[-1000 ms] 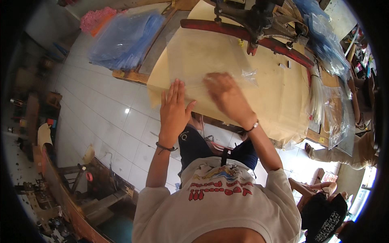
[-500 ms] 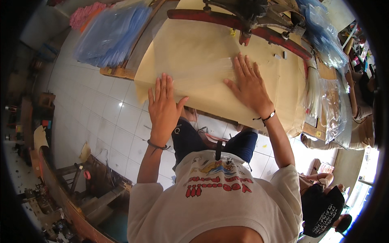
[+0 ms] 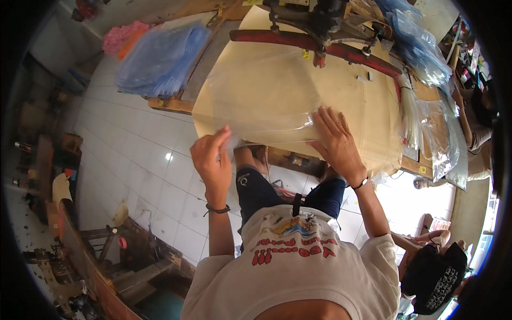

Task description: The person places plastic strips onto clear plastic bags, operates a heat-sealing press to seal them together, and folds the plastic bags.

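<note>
A clear plastic sheet [image 3: 261, 96] lies over brown paper [image 3: 368, 117] on the work table, its near edge by the table's front. At its near left corner, my left hand [image 3: 213, 165] has thumb and fingertips pinched together on the film, just off the paper's edge. My right hand [image 3: 337, 144] rests on the sheet's near right part, fingers stretched out and lying flat. Beyond the sheet, a long red-edged metal bar [image 3: 277, 38] hangs across the table from a dark machine head [image 3: 325, 21].
A stack of bluish plastic sheets [image 3: 160, 61] sits at the table's left. More plastic film [image 3: 418, 45] and a bundle of clear strips [image 3: 409, 114] lie to the right. Two small pieces [image 3: 370, 76] rest on the paper. Another person [image 3: 434, 274] sits at lower right.
My left hand has gone from lying flat to pinching the sheet's near left corner. My right hand has come nearer to me, and the sheet's near edge with it.
</note>
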The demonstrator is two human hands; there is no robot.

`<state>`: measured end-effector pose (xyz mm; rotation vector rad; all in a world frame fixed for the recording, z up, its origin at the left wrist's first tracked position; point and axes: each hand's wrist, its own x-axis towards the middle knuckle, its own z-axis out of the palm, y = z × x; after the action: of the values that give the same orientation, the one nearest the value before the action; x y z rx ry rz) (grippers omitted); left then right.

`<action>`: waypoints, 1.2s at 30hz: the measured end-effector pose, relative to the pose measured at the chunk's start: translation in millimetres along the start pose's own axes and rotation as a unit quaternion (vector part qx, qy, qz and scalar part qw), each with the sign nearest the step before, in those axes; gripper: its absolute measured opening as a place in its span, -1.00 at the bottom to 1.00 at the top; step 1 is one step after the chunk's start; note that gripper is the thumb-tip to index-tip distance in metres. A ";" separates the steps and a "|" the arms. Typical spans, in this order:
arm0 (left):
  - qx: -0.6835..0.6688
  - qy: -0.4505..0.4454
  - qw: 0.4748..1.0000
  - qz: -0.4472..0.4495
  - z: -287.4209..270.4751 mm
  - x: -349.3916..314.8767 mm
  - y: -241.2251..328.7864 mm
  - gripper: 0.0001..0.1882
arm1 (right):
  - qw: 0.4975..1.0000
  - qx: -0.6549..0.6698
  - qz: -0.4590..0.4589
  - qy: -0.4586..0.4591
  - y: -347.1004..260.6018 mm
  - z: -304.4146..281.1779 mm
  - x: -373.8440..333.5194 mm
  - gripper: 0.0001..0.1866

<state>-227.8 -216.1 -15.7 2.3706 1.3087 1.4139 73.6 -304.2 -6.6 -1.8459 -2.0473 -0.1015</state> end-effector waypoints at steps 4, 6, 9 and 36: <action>-0.149 0.365 0.919 -0.017 6.4 26.7 61.6 -0.56 | 0.978 0.197 0.056 0.027 -22.0 -32.6 0.6 -0.66; -0.133 0.395 0.909 -0.014 3.7 13.3 74.4 -0.41 | 0.975 0.199 0.035 0.091 -27.9 -39.3 0.1 -0.73; -0.336 0.122 0.928 0.103 31.0 -49.3 67.3 -0.59 | 0.863 0.470 0.141 0.118 -41.0 -39.1 -8.2 -0.65; -0.494 -0.275 0.743 -0.359 15.5 -148.2 76.6 -0.58 | 0.675 0.697 0.239 -0.041 7.1 -3.2 57.4 -0.57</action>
<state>-198.9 -363.5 -89.8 1.1763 0.7935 0.7270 77.6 -250.0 13.6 -1.1429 -0.8647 1.3083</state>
